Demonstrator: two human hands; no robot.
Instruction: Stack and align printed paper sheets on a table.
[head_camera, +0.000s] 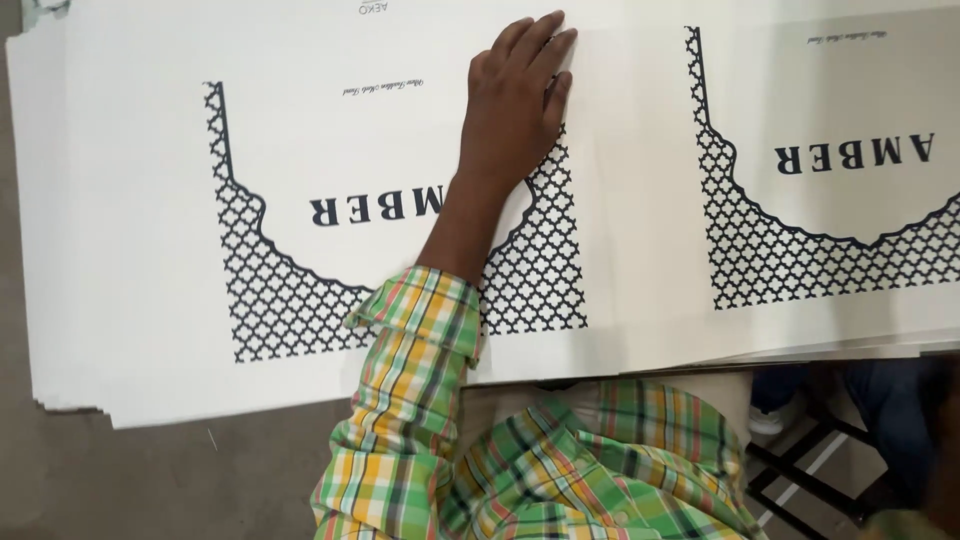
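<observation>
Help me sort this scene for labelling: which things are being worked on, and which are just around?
In hand:
- left hand, flat on the top sheet
- stack of white printed sheets with a black lattice pattern

Just around:
- second stack of the same sheets, untouched
- grey floor
- dark frame at lower right

The right hand is out of view.

A bare grey-brown floor (150, 470) shows at lower left. To its right, at the frame's lower right corner, stands a dark metal frame (800, 470) in shadow.
</observation>
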